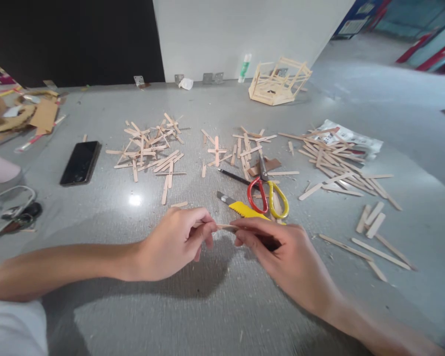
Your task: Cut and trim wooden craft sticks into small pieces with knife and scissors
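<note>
Between my two hands, a short stretch of a wooden craft stick [225,227] shows just above the grey table [193,316]. My left hand [178,240] pinches one end of it between thumb and fingers. At the other end my right hand [270,242] closes on it the same way, and most of the stick is hidden by fingers. Right behind my hands lie a yellow utility knife [244,208], a pair of scissors [263,185] with one red and one yellow handle, and a dark pencil [237,176].
Loose craft sticks lie in a left pile [148,143] and a right pile [341,158]. A stick-built frame [280,84] and a glue stick [244,68] stand at the back. A phone [80,163], a cable [29,195] and cardboard scraps [44,116] are on the left.
</note>
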Motion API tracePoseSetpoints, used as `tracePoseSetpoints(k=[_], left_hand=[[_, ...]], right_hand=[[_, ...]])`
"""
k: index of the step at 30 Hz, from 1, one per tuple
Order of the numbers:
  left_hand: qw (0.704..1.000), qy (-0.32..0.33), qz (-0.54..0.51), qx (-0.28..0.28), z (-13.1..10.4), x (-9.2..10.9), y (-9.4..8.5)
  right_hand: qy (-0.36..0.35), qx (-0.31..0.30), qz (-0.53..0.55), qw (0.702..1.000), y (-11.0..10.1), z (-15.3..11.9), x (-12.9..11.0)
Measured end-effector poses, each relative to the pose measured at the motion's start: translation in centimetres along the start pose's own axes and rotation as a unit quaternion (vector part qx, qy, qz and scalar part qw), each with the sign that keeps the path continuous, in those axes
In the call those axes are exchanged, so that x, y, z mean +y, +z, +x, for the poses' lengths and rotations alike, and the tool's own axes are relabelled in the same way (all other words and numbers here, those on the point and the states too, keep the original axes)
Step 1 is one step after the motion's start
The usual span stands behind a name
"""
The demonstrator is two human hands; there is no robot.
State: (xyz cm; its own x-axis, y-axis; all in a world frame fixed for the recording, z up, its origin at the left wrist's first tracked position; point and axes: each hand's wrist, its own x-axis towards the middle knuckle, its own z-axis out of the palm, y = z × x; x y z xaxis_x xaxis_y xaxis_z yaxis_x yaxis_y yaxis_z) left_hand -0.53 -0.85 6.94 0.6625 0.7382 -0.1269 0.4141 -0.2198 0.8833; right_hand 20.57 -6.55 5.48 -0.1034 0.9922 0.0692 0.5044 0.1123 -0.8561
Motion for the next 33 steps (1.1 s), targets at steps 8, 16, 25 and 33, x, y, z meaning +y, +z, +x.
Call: tracePoseSetpoints(k=[8, 16, 25, 33], left_hand=[[0.999, 0.018, 0.030, 0.006, -0.3, -0.2, 0.2], [1.000, 0.007, -0.013, -0.006, -0.4, 0.6, -0.1], [0.999, 0.000, -0.053, 0.000, -0.4, 0.8, 0.0], [0.999, 0.011, -0.037, 0.006, -0.5, 0.6, 0.0]], right_hand=[[0.004, 0.030, 0.021, 0.999, 0.6, -0.7, 0.2], [0.040, 0.006, 0.098, 0.994, 0.4, -0.3, -0.3], [0.061, -0.002, 0.152, 0.987, 0.5, -0.1, -0.4], [0.019, 0.024, 0.063, 0.997, 0.0, -0.4, -0.5]])
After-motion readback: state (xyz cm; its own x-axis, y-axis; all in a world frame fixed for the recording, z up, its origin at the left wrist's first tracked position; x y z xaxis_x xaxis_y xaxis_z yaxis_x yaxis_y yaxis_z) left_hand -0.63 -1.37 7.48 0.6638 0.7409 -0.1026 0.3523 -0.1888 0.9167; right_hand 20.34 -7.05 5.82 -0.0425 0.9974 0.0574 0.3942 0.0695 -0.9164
